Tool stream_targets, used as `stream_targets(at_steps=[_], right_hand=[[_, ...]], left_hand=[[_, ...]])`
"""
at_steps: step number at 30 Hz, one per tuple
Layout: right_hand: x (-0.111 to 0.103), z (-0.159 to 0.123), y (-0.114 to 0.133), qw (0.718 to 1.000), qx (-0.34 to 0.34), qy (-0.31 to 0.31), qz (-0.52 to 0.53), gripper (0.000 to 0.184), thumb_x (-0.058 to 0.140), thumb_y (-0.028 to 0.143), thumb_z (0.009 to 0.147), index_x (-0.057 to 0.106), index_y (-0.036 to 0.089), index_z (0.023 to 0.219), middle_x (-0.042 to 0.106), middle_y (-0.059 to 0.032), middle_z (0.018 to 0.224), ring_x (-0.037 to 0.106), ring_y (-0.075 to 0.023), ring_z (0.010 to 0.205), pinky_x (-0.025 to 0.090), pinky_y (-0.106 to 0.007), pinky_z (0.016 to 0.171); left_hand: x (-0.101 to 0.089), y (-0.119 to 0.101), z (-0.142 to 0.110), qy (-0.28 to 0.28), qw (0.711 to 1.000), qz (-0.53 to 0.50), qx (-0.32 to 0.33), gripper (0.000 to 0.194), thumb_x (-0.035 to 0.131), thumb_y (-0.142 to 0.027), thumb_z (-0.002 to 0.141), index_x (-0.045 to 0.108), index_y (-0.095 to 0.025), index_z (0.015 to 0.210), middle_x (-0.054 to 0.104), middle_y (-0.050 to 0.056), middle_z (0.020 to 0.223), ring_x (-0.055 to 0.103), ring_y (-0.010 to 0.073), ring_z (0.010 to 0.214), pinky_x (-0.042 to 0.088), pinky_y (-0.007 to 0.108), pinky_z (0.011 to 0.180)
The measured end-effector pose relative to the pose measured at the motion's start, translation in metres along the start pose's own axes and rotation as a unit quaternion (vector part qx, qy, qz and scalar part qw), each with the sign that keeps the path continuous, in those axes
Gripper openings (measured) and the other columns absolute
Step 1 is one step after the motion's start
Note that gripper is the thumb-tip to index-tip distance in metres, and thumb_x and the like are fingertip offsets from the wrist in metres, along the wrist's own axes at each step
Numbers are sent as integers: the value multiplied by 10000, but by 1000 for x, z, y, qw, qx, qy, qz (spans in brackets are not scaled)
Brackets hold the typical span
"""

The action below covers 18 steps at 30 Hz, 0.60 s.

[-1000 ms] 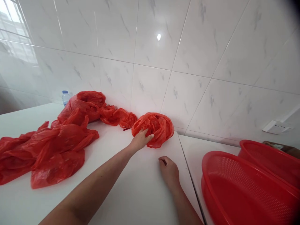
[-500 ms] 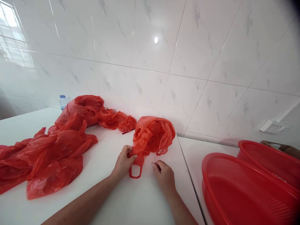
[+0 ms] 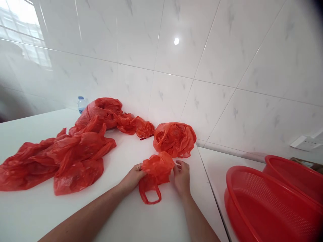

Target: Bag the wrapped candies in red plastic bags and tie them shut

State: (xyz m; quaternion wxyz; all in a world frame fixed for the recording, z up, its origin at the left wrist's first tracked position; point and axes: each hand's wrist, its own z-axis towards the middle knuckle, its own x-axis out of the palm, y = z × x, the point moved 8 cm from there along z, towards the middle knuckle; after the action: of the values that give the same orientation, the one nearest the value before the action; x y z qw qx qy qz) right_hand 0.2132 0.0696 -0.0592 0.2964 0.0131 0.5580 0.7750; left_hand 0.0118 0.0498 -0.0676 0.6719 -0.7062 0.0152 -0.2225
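Note:
Both my hands hold one small red plastic bag [image 3: 155, 171] just above the white counter [image 3: 37, 215]. My left hand [image 3: 133, 176] pinches its left side, fingers closed on the plastic. My right hand [image 3: 182, 175] grips its right side. One handle loop of the bag hangs down toward me. Just behind it, against the tiled wall, sits a bundle of red bags [image 3: 175, 139], apart from the held bag.
A spread heap of red plastic bags [image 3: 73, 151] covers the counter's left and back. A water bottle [image 3: 81, 103] stands behind it. Two red perforated baskets [image 3: 272, 208] fill the right. A white wall socket [image 3: 304, 143] sits above them.
My left hand pulled one bag out of the bundle by the wall and drew it toward me. My right hand rose from the counter and took its other side.

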Motion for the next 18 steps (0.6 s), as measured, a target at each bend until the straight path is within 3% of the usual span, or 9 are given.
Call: stream_targets(at_steps=[4, 8, 11, 14, 16, 17, 18], right_hand=[[-13, -28, -4, 997, 46, 60, 23, 278, 464, 458, 854, 561, 205, 914, 606, -55, 909, 584, -175, 774, 483, -289, 676], [-17, -52, -1, 985, 79, 110, 106, 388, 373, 532, 898, 486, 223, 1104, 589, -12, 832, 549, -143, 664, 455, -264, 598], [-22, -61, 2, 978, 75, 125, 150, 448, 322, 547, 914, 404, 234, 1223, 572, -34, 941, 541, -131, 668, 463, -270, 608], [-24, -68, 15, 968, 30, 158, 193, 650, 503, 564, 825, 271, 281, 1362, 459, -97, 1271, 568, -172, 917, 501, -302, 705], [-19, -73, 23, 961, 19, 185, 205, 834, 683, 480, 704, 241, 301, 1388, 396, -103, 1364, 535, -206, 1051, 507, -315, 757], [-15, -74, 25, 960, 27, 196, 200, 798, 711, 418, 680, 310, 286, 1357, 452, -100, 1320, 549, -206, 1025, 509, -307, 738], [-12, -75, 24, 960, 43, 203, 190, 649, 691, 370, 698, 420, 255, 1276, 546, -89, 1199, 579, -192, 927, 506, -289, 685]], left_hand=[[-7, -2, -6, -33, 998, -56, -18, 268, 706, -391, 691, 623, -154, 787, 675, 46, 699, 648, 212, 689, 500, 316, 671], [2, -4, -9, -22, 999, -30, -31, 295, 746, -398, 649, 615, -164, 769, 679, 44, 729, 653, 216, 700, 502, 340, 708], [4, -2, -11, -31, 999, -22, -34, 311, 687, -458, 692, 616, -161, 750, 666, 48, 700, 644, 213, 677, 502, 345, 688], [6, 7, -14, -45, 997, -26, -64, 311, 597, -484, 757, 598, -173, 740, 655, 42, 682, 632, 203, 638, 494, 328, 628], [12, 9, -16, -34, 996, -32, -77, 314, 561, -490, 781, 587, -180, 735, 659, 41, 692, 631, 202, 641, 490, 321, 619], [15, 10, -18, -27, 996, -31, -82, 323, 553, -497, 785, 583, -181, 724, 659, 40, 685, 627, 199, 629, 486, 316, 610], [18, 10, -19, -23, 995, -26, -90, 339, 551, -508, 785, 579, -179, 708, 657, 39, 669, 620, 192, 604, 481, 309, 592]])
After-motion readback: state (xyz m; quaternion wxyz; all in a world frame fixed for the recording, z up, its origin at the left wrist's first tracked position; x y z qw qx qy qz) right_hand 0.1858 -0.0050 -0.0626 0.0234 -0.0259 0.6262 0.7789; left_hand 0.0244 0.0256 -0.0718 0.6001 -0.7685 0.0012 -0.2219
